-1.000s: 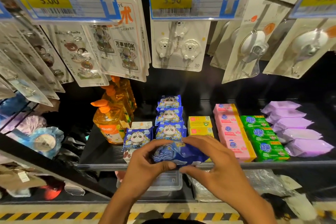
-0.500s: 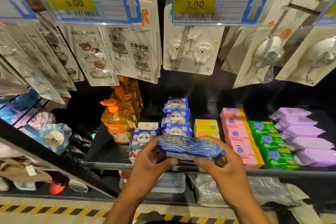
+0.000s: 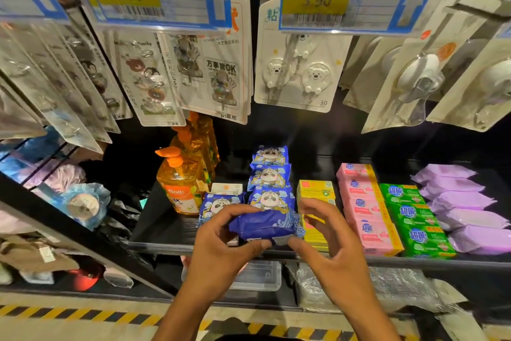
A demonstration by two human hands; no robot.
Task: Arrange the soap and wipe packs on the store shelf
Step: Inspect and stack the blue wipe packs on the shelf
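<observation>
**Blue pack in hand, rows mostly set**

Both hands hold one blue pack over the front edge of the shelf. The left hand grips its left end and the right hand pinches its right end. It is not yet laid down.

Behind it, panda packs run back in a file. The yellow boxes, pink soap, green soap and purple packs lie in neat rows, so little seems left.

A clear tub sits below the shelf, and its contents cannot be told.
</observation>
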